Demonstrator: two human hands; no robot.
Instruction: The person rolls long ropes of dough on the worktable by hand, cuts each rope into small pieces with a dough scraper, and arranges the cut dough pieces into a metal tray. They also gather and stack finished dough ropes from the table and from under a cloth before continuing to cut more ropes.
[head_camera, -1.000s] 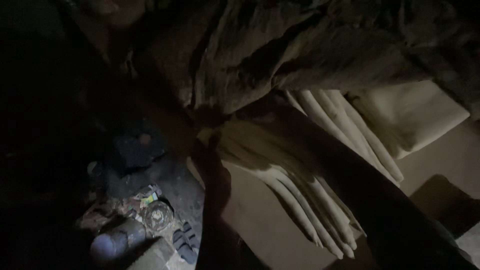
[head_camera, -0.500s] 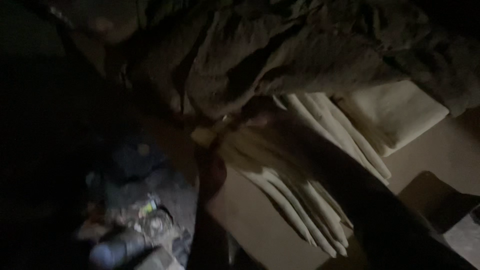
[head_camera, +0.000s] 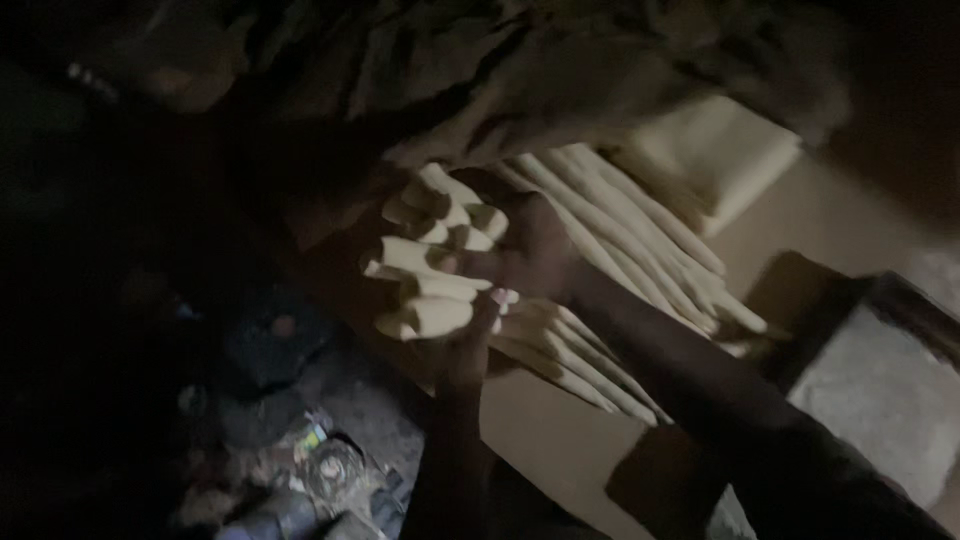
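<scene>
A bundle of long folded cream sheets (head_camera: 620, 250) lies fanned across a tan work surface (head_camera: 560, 440). Their near ends (head_camera: 430, 270) are bunched together and raised. My left hand (head_camera: 468, 345) comes up from below and grips the lower folded ends. Reaching in from the lower right, my right hand (head_camera: 530, 250) closes over the upper ends of the same bundle. The two hands touch each other at the bundle. The light is very dim, and the fingers are partly hidden by the sheets.
A large crumpled dark cloth (head_camera: 500, 70) hangs over the far end of the sheets. A flat cream stack (head_camera: 730, 160) lies at the upper right. A dark-rimmed tray with a grey inside (head_camera: 880, 390) sits on the right. Cluttered small items (head_camera: 330, 470) lie on the floor at the lower left.
Both hands have gathered the near ends of the cream sheets into a bunch and lifted them. The view has shifted so the sheets sit nearer the middle.
</scene>
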